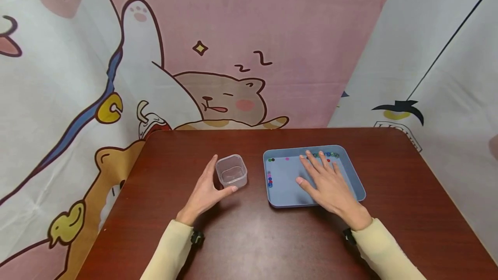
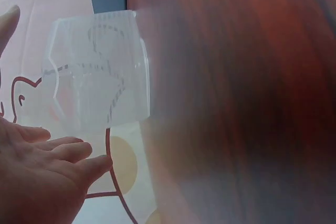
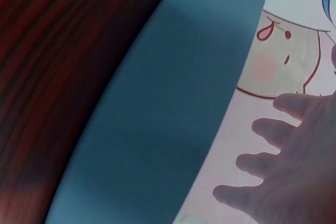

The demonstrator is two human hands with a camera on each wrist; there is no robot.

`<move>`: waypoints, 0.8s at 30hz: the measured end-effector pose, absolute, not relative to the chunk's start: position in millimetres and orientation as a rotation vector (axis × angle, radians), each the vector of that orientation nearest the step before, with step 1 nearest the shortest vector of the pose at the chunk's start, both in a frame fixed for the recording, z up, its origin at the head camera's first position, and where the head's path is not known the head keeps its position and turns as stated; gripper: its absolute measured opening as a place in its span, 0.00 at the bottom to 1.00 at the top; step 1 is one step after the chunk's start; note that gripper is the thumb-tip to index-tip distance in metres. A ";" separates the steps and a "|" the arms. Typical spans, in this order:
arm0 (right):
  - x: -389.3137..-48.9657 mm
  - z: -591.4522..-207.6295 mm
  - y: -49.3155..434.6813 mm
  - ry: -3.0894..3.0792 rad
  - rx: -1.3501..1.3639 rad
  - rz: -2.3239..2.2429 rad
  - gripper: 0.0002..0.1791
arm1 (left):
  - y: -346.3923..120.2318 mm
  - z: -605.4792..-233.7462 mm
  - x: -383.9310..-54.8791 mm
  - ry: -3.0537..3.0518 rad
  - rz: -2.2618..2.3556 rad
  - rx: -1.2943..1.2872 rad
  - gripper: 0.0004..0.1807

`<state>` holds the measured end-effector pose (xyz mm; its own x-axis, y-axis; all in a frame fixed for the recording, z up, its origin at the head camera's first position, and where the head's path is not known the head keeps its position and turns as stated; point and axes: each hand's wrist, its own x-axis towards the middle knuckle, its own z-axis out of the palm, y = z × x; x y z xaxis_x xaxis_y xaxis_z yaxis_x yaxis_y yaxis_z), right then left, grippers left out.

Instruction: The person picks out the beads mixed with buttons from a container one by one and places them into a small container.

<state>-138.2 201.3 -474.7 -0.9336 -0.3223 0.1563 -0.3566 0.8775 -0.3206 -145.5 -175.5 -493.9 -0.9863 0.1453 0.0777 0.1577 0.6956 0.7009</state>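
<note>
A small clear plastic container [image 1: 233,181] with an open top stands left of the tray. My left hand [image 1: 205,192] is beside it, fingers along its left side and thumb spread near its front. In the left wrist view a gap shows between the fingers and the container [image 2: 100,77]. Over the blue tray [image 1: 288,191] hovers my right hand [image 1: 333,188], palm down with its fingers spread and straight. Small coloured beads [image 1: 270,180] lie along the tray's left side, and more beads [image 1: 333,155] line the far edge, partly hidden by the fingers.
Both the tray and the container rest on a dark reddish-brown wooden table [image 1: 249,237]. Behind the table hangs a cloth [image 1: 303,46] printed with cartoon animals. The tray has a low raised rim.
</note>
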 end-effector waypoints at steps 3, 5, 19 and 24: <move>-139.9 -476.2 191.7 -2.946 0.575 0.542 0.40 | -172.5 -496.2 -147.5 -2.868 -1.234 -0.239 0.66; -141.5 -477.8 186.2 -2.943 0.604 0.539 0.41 | -171.0 -497.5 -148.8 -2.864 -1.248 -0.222 0.67; -153.1 -488.3 155.0 -2.846 0.818 0.572 0.37 | -168.9 -502.8 -156.0 -2.843 -1.271 -0.165 0.65; -157.9 -492.8 145.6 -2.815 0.894 0.588 0.33 | -167.5 -503.2 -158.4 -2.840 -1.287 -0.152 0.62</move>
